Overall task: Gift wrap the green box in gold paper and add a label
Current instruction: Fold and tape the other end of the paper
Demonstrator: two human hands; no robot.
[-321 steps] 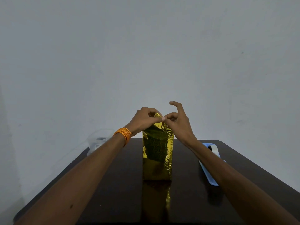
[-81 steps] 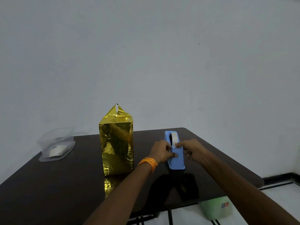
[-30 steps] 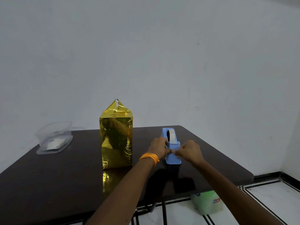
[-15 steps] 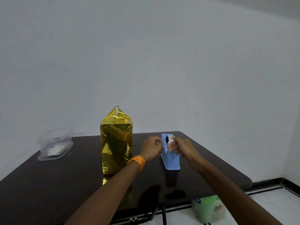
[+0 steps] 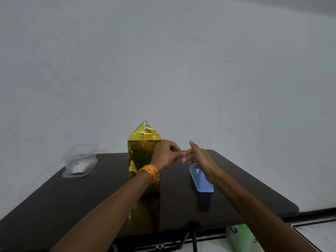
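we raise both hands above the surface (image 5: 236,180), left hand (image 5: 164,155) and right hand (image 5: 199,157) fingers pinching a small tape strip (image 5: 184,157) between them; no writing readable.

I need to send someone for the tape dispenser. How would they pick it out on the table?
Start at the tall gold-wrapped box standing upright mid-table. To its right, under the right hand, lies the tape dispenser. It is the only light blue thing there, low and long, unlike the clear plastic tub at the far left.
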